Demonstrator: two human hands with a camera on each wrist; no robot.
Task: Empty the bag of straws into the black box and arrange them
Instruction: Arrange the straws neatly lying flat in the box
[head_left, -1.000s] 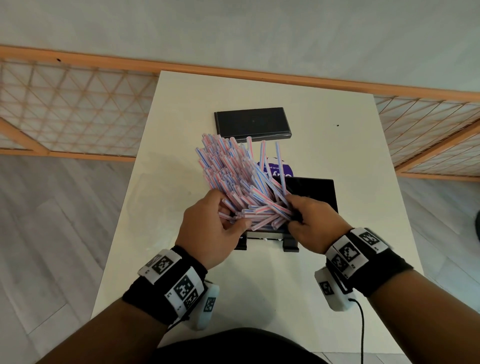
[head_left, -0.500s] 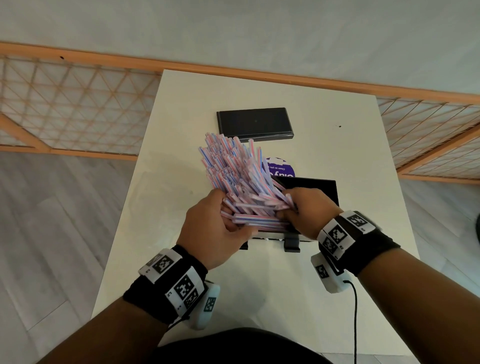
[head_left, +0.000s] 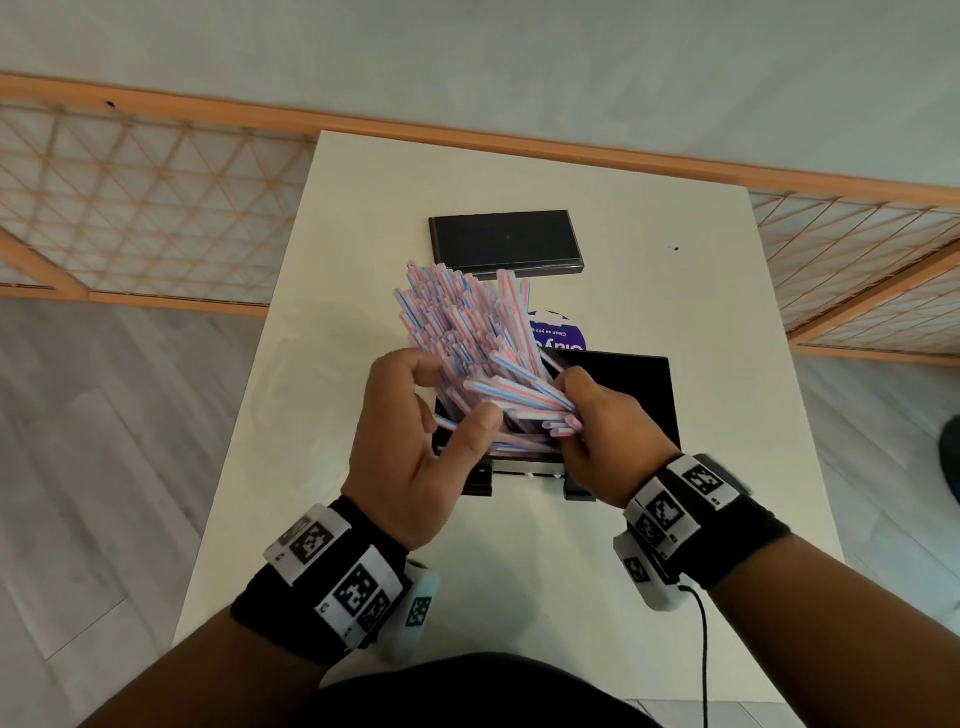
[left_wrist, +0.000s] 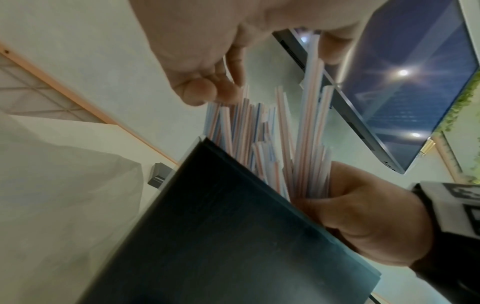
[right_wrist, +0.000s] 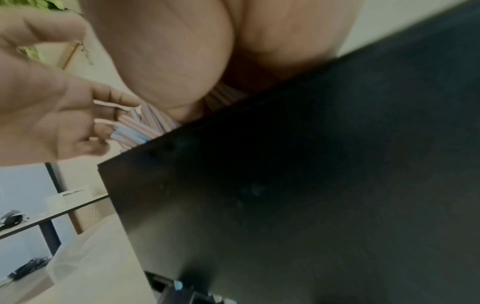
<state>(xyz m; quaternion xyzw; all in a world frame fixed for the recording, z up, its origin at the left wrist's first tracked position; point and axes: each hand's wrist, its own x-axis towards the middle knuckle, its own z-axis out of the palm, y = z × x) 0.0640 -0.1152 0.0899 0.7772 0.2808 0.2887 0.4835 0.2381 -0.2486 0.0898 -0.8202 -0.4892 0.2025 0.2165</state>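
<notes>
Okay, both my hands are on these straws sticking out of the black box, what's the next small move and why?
Probably tip the straws down into the black box: they fan up and leftward past its rim, your right hand grips their near ends, and your left hand curls round the bundle's side.

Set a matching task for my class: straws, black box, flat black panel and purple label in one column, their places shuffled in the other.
1 straws
2 black box
3 flat black panel
4 purple label

A flat at the far end of the table
B fanned out, gripped by left hand and right hand
C behind the box, partly hidden by straws
D under both hands, straw ends inside

Pairs: 1-B, 2-D, 3-A, 4-C
</notes>
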